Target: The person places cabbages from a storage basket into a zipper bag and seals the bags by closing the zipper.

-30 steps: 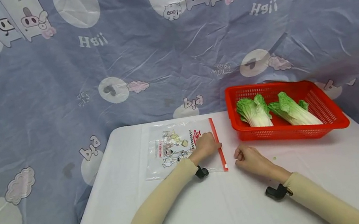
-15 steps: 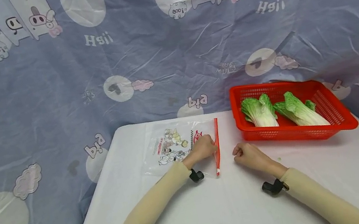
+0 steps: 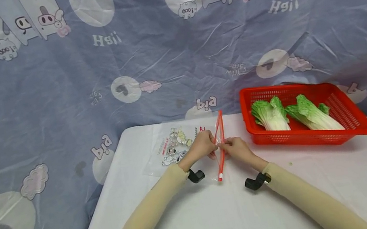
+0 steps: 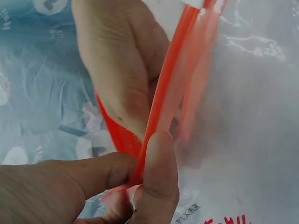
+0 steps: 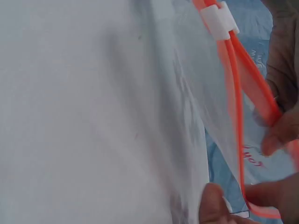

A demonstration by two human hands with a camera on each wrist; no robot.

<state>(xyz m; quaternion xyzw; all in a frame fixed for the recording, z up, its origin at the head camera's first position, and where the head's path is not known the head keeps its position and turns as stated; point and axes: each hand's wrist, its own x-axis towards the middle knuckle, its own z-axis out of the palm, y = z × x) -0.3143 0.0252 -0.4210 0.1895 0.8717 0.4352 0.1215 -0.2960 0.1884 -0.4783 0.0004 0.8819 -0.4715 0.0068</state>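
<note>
- The clear plastic zip bag with a red seal strip and cartoon print point(image 3: 189, 146) is lying toward the far edge of the white surface point(image 3: 223, 214), its red-strip end lifted off the cloth between the two hands.
- The left hand point(image 3: 204, 145) is pinching one lip of the red strip; in the left wrist view its thumb point(image 4: 156, 186) and forefinger are clamped on that lip.
- The right hand point(image 3: 233, 148) is pinching the opposite lip, fingers curled on it.
- Judged from this, the mouth of the bag is being pulled open; the next move seems to call for drawing the lips further apart without tearing the thin film.
- Both forearms are reaching forward and converging, wrists just above the surface.
- The red plastic mesh basket point(image 3: 350, 122) is sitting at the far right corner, near the bag, holding two green-and-white napa cabbage pieces point(image 3: 272, 115).
</note>
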